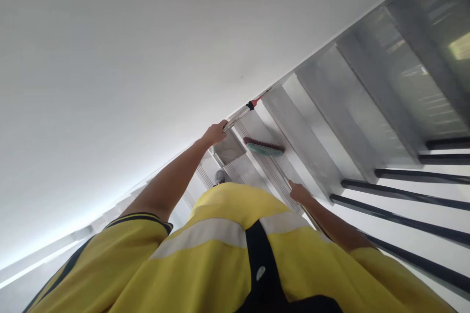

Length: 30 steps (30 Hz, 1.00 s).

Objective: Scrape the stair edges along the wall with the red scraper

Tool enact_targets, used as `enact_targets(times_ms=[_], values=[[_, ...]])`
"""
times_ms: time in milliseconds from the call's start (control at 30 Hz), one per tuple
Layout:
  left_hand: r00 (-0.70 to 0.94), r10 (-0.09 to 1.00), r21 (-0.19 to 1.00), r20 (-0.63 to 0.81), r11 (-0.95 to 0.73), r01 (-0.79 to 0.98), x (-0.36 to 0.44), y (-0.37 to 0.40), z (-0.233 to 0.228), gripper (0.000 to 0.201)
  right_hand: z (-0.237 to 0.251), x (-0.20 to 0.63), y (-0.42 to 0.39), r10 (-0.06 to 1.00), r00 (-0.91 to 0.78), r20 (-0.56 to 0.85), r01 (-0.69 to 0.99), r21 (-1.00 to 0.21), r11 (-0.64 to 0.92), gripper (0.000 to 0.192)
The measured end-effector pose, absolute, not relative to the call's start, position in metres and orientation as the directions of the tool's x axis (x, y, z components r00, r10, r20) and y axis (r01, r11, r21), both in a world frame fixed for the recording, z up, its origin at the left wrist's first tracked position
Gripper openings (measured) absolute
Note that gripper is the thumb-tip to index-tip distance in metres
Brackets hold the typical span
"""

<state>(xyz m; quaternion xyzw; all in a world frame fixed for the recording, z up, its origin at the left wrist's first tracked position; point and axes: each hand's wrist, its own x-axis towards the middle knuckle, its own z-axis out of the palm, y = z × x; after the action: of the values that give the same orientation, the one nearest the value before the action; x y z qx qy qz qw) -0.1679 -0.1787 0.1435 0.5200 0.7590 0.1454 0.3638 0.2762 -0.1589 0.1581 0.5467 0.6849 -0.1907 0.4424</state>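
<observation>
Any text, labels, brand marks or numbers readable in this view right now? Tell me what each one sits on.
None readable.
Yellow hi-vis shirt: a small pale oval mark on its dark placket, too small to read.
Broom with teal head and red bristles, handle in the right hand: no label visible.
Metal handle with a red tip, held by the left hand: no writing visible.
Stair steps and wall: no signs.
</observation>
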Motion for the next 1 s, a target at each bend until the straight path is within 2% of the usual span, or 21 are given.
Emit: enact_targets(times_ms=[167, 267, 500, 733, 900, 1000], values=[[-0.194, 0.897, 0.608, -0.397, 0.415, 0.677, -0.169, -0.180, 0.141, 0.050, 0.132, 0.226, -0.165, 0.551, -0.066, -0.832, 0.927, 0.154, 0.343, 0.061], [-0.202, 0.897, 0.609, -0.394, 0.419, 0.673, -0.170, -0.180, 0.138, 0.051, 0.124, 0.195, -0.156, 0.585, -0.068, -0.808, 0.943, 0.139, 0.301, 0.062], [-0.187, 0.905, 0.635, -0.381, 0.403, 0.658, -0.169, -0.180, 0.134, 0.051, 0.131, 0.210, -0.145, 0.625, -0.103, -0.774, 0.978, 0.038, 0.207, 0.061], [-0.196, 0.900, 0.634, -0.390, 0.417, 0.652, -0.167, -0.177, 0.135, 0.051, 0.113, 0.154, -0.131, 0.630, -0.067, -0.774, 0.954, 0.135, 0.268, 0.051], [-0.187, 0.909, 0.653, -0.372, 0.400, 0.643, -0.164, -0.176, 0.138, 0.053, 0.131, 0.167, -0.117, 0.567, -0.126, -0.814, 0.943, 0.079, 0.323, 0.065], [-0.173, 0.901, 0.650, -0.397, 0.409, 0.640, -0.162, -0.175, 0.143, 0.053, 0.136, 0.173, -0.107, 0.608, -0.127, -0.784, 0.951, 0.078, 0.299, 0.064]])
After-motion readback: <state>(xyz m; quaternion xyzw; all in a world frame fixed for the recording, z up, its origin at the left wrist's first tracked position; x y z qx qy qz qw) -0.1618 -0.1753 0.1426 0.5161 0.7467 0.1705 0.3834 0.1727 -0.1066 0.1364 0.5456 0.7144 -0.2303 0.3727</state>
